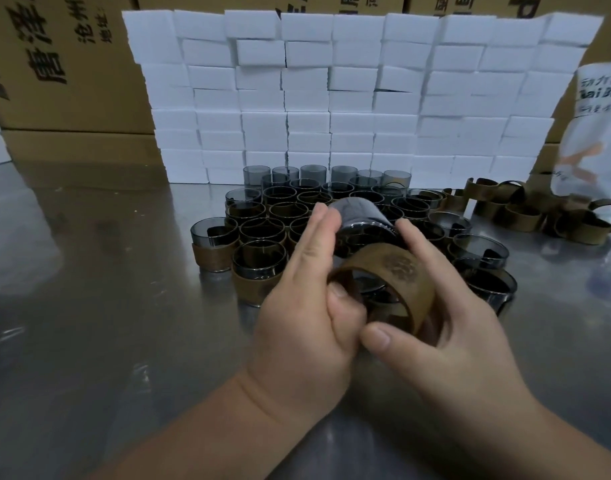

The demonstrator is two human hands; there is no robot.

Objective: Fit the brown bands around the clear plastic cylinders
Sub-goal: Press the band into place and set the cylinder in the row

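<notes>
A smoky clear cylinder (361, 216) is held tilted above the table between both my hands. A brown band (397, 275) with a stamped mark sits around its near end. My left hand (304, 306) holds the cylinder's left side, fingers along it and thumb on the band's rim. My right hand (435, 327) grips the band from the right, thumb under its near edge. Behind them stand several cylinders (262, 230), some wearing bands (214, 252).
Loose brown bands (526, 209) lie in a heap at the right, beside a white printed bag (595, 133). A wall of white boxes (332, 98) stands behind the cylinders, with cardboard cartons (65, 64) at the back left. The table (106, 306) is shiny metal.
</notes>
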